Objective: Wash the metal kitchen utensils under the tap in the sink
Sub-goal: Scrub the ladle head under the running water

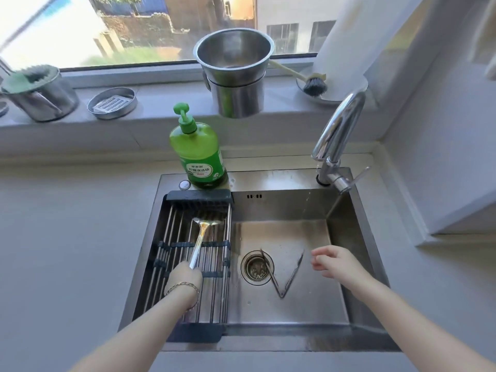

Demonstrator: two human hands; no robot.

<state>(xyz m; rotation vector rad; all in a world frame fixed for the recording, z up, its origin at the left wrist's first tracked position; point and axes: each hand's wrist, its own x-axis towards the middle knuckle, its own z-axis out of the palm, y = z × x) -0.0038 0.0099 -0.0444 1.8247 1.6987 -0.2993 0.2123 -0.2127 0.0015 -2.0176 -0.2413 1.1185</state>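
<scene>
My left hand (pixel 185 276) grips the handle of a metal spatula (pixel 205 224), whose blade lies on the drying rack (pixel 166 245) over the left part of the steel sink (pixel 338 232). Metal tongs (pixel 291 275) lie spread in a V on the sink floor, one arm across the drain (pixel 257 267). My right hand (pixel 334 261) hovers over the sink just right of the tongs, fingers relaxed, holding nothing. The tap (pixel 336 135) stands at the sink's back right, and a thin trickle of water falls from its spout.
A green dish-soap bottle (pixel 198 154) stands on the sink's back ledge. On the windowsill sit stacked steel pots (pixel 234 76), a dish brush (pixel 314 85), a round steel dish (pixel 112 103) and a steel canister (pixel 40 93). Grey counter (pixel 67 237) lies on both sides.
</scene>
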